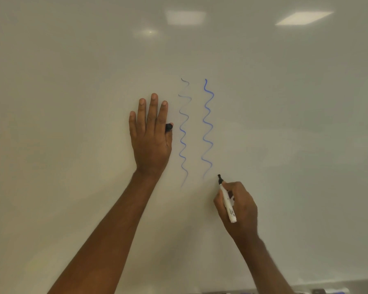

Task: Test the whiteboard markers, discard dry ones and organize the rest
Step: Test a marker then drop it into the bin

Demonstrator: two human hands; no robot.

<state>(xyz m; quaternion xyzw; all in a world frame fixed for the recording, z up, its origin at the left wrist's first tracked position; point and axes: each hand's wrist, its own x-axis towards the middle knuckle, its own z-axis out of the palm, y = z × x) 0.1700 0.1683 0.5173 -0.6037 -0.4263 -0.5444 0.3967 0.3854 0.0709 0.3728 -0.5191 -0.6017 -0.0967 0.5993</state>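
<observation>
A white marker [227, 203] with a dark tip is gripped in my right hand [240, 211], tip pointing up just below and right of the right-hand squiggle. Two wavy blue lines run down the whiteboard [285, 102]: a faint, patchy one [184, 132] and a stronger one [208, 128] to its right. My left hand [150, 134] lies flat against the board left of the faint line, fingers straight. A black marker cap [168, 127] is pinched between its thumb and the side of the hand.
The board's tray [319, 290] runs along the bottom right edge, with several markers lying in it, partly cut off. Ceiling lights reflect on the upper board.
</observation>
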